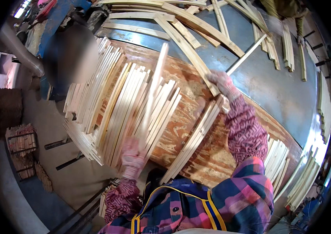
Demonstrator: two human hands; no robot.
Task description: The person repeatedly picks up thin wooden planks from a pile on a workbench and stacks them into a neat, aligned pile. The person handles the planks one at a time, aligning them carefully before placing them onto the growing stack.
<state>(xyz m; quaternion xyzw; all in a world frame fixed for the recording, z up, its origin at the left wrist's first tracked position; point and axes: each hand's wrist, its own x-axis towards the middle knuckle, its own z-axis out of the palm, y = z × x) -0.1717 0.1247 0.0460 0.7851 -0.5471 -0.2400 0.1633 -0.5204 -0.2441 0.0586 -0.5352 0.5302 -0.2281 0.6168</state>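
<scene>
My left hand [131, 156], in a pale work glove, is closed on the lower end of a narrow wooden strip [154, 89]. The strip is smeared by motion and tilts up over rows of similar strips [120, 109]. My right hand [226, 86], also gloved, grips the near end of a long wooden slat [185, 54] that slants away toward the back. Just below this hand, a small bundle of strips [194, 138] lies on the worn plywood board [179, 134].
Loose slats [204, 27] lie crossed on the grey metal tabletop [286, 91]. More strips [276, 160] sit by my right elbow. One person [71, 58] stands at the far left, while another person's hand [300, 40] is near slats at the back right. Bundled wood [21, 142] is stacked at left.
</scene>
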